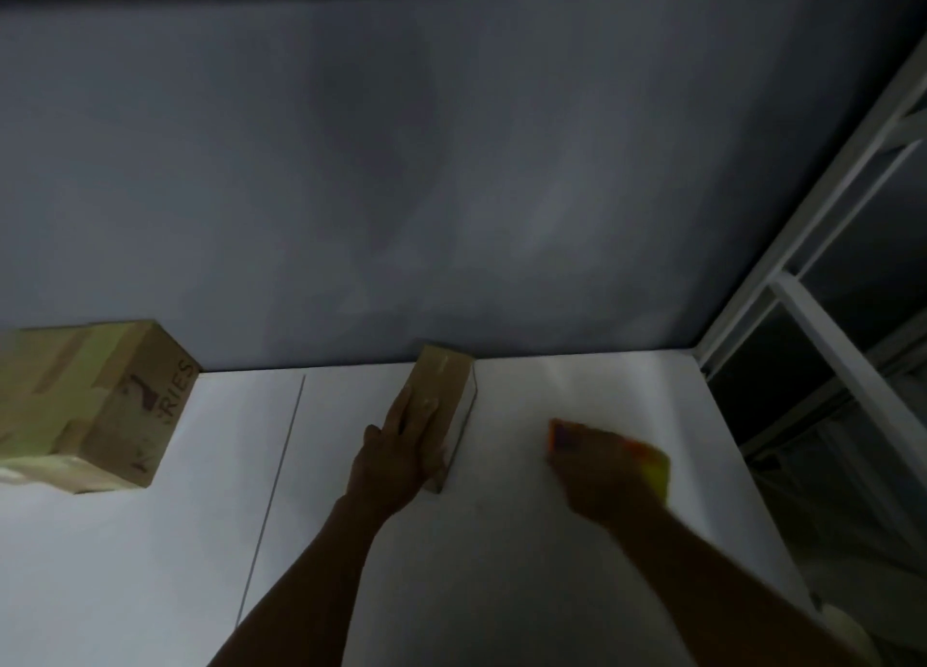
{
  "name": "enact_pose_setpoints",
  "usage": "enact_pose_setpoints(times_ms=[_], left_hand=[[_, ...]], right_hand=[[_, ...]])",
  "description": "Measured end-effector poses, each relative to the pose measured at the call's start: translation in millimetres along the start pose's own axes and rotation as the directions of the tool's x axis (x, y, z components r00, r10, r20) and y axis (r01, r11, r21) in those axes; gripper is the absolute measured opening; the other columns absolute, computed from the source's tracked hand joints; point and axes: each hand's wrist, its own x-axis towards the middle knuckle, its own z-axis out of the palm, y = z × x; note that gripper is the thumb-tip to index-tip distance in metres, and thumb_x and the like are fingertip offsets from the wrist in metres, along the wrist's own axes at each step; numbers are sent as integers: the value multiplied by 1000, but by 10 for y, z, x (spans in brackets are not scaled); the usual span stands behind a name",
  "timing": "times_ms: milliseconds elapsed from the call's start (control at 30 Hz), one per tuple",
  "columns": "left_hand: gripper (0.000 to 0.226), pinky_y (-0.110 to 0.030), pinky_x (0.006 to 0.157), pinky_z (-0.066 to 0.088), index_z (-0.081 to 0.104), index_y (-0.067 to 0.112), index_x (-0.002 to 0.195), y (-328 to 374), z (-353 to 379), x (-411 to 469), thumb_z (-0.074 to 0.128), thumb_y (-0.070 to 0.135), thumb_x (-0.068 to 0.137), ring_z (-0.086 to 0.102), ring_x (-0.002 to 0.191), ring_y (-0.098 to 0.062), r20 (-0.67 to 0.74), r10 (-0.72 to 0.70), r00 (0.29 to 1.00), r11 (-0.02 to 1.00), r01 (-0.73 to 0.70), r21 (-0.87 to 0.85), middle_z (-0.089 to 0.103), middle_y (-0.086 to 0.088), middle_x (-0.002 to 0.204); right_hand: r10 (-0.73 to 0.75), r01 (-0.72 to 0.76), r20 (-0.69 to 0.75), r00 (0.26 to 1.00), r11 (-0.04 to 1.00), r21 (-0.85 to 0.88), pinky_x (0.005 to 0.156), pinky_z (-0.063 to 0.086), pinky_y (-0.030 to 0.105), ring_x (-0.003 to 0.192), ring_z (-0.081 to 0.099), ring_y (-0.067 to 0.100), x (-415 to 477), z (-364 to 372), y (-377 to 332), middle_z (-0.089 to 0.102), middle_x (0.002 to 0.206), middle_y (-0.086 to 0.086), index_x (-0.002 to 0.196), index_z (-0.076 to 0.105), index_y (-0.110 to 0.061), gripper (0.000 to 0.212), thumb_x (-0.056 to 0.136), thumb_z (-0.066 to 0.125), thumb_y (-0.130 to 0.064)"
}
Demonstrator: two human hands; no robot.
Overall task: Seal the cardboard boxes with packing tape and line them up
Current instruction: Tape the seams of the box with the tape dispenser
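Simply resting left hand point(406, 441) flat, fingers straight, on small cardboard box point(446, 383). Just right of it, gripping with right hand point(602, 481) an orange-yellow tape dispenser point(657, 466), both blurred, fingers hard to make out. Well apart to the left, bigger taped box point(100, 405), cut off by the frame edge, on white table point(501, 591).

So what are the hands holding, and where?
The right hand grips a blurred orange-yellow thing; where on it cannot be told. The left hand lies flat on top of the small box.

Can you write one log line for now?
left hand: flat on small box | right hand: holds orange tool, blurred | big box: taped, left
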Motion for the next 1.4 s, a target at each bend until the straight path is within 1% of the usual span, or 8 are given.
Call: enact_pose_setpoints(times_ms=[200, 367, 700, 1000, 1133, 1233, 1300, 1400], left_hand=[[51, -30, 53, 36, 21, 21, 147, 14, 177, 25, 26, 43, 101, 62, 87, -41, 25, 5, 1000, 1000, -5, 13, 18, -19, 155], [96, -25, 65, 30, 13, 29, 153, -38, 229, 7, -23, 75, 77, 51, 109, -22, 84, -207, 975, 972, 215, -96, -5, 1, 160], [66, -33, 79, 50, 23, 38, 149, 291, 4, -245, 12, 65, 90, 56, 109, -28, 98, -215, 972, 962, 228, -148, 8, -4, 158], [74, -40, 79, 54, 17, 31, 152, 370, -16, -279, 15, 67, 87, 58, 104, -32, 112, -220, 969, 959, 235, -158, 9, -8, 158], [68, -39, 80, 54, 19, 27, 151, 371, -49, -296, 25, 61, 93, 60, 105, -32, 130, -218, 967, 951, 240, -194, 8, -8, 158], [68, -34, 80, 54, 19, 27, 151, 363, -81, -323, 29, 54, 90, 58, 111, -27, 144, -197, 970, 941, 228, -250, 6, -6, 159], [65, -33, 82, 53, 19, 26, 151, 347, -89, -346, 31, 50, 92, 56, 116, -26, 150, -177, 973, 935, 214, -282, 4, -4, 160], [62, -33, 86, 53, 18, 25, 151, 323, -80, -361, 29, 53, 97, 49, 125, -27, 153, -148, 977, 936, 188, -297, -1, -3, 160]], right_hand=[[41, 18, -270, 962, 977, 211, 82, 47, 31, 95, 59, 24, 179, -275, 420, 55, 115, 8, 146, 32, -35, 66, 87, 58, -48], [254, -137, 52, 966, 329, 934, 82, 51, 30, 107, 59, 23, 135, 12, 233, 55, 125, 2, 149, 22, -23, 80, 85, 69, -30], [216, -344, 346, 913, -46, 938, 51, 38, 26, 62, 50, 16, -101, 687, 289, 57, 93, 6, 131, 45, -18, 41, 93, 58, -19], [275, -338, 293, 916, 136, 931, 91, 49, 42, 105, 57, 25, -136, 890, 455, 59, 125, 10, 133, 51, -15, 54, 88, 62, -43], [338, -387, 209, 918, 636, 668, 95, 47, 43, 116, 54, 29, -69, 853, 425, 58, 128, 10, 138, 47, -16, 70, 82, 60, -55], [364, -205, -138, 921, 755, 623, 94, 42, 38, 115, 50, 29, -57, 700, 148, 58, 124, 10, 130, 55, -13, 46, 88, 63, -27], [241, -93, -64, 968, 586, 805, 82, 47, 33, 96, 58, 21, -18, 588, -117, 64, 107, 4, 123, 60, -15, 31, 93, 56, -24], [-69, -419, 422, 904, 53, 906, 77, 56, 36, 85, 61, 21, 64, 492, -452, 63, 100, 9, 110, 61, -7, 24, 98, 50, -25]])
